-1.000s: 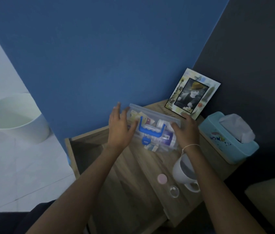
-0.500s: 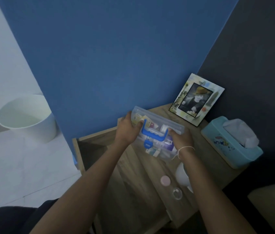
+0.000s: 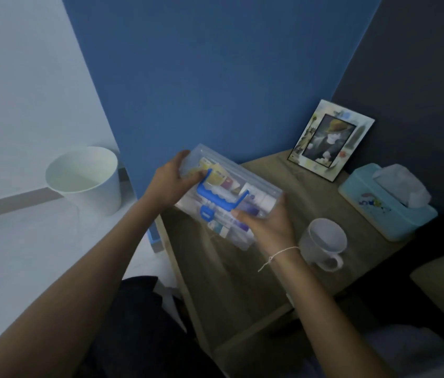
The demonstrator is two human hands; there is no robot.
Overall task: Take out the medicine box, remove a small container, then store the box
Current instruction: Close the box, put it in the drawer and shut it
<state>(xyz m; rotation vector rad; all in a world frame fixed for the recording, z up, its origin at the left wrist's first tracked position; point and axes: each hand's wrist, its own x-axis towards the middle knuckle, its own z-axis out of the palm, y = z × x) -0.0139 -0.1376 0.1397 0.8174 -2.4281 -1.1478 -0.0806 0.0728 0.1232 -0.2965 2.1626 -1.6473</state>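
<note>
The medicine box [image 3: 253, 186] is a clear plastic case with a blue handle and blue latch, full of small packets and bottles. It is held tilted above the left part of the wooden bedside table [image 3: 305, 186]. My left hand [image 3: 171, 184] grips its far left end. My right hand [image 3: 267, 225] grips its near right side, a white string around the wrist. The small pink container seen earlier on the table is hidden behind my right arm.
A white mug [image 3: 323, 241] stands just right of my right hand. A picture frame [image 3: 330, 140] leans at the back corner, a light blue tissue box [image 3: 387, 203] at the right. A white bin [image 3: 87, 178] sits on the floor to the left.
Both hands closed on the medicine box and raised it off the table, shifting it left. The view swung right, so the pink container and clear lid went out of sight.
</note>
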